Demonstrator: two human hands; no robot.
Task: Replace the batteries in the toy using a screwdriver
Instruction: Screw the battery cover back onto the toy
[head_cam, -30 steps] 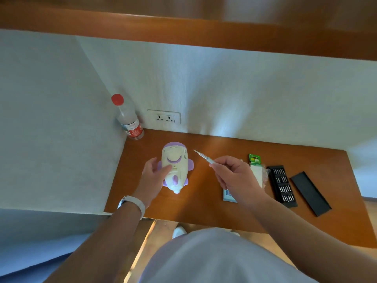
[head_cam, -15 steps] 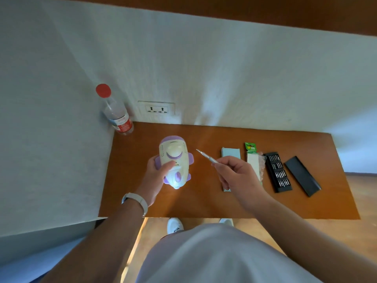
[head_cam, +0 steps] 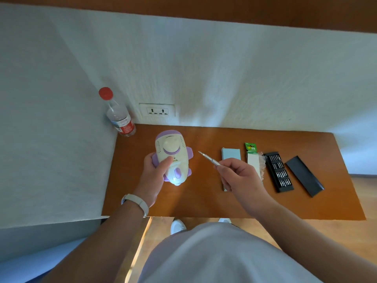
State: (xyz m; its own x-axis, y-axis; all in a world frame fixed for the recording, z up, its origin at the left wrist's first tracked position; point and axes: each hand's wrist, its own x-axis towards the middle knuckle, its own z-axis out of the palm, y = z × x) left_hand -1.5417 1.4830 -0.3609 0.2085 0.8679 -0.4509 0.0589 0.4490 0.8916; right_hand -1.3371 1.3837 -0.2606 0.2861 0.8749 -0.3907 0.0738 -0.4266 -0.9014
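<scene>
A: Head view. Where to look for the toy (head_cam: 173, 152)?
B: Over the left part of the bench (head_cam: 204, 201), gripped by the left hand (head_cam: 155, 176) with the thumb across its pale underside. Cannot tell whether lifted or resting.
A: And the right hand (head_cam: 240, 178)?
B: Pinching the screwdriver (head_cam: 209, 158), tip aimed at the toy, near but apart.
A: Anything else lying there?
B: Further right, a pale blue box (head_cam: 230, 154), green battery pack (head_cam: 251, 149), black bit tray (head_cam: 278, 171) and black lid (head_cam: 304, 175). Bottle (head_cam: 120, 117) in the far left corner.
</scene>
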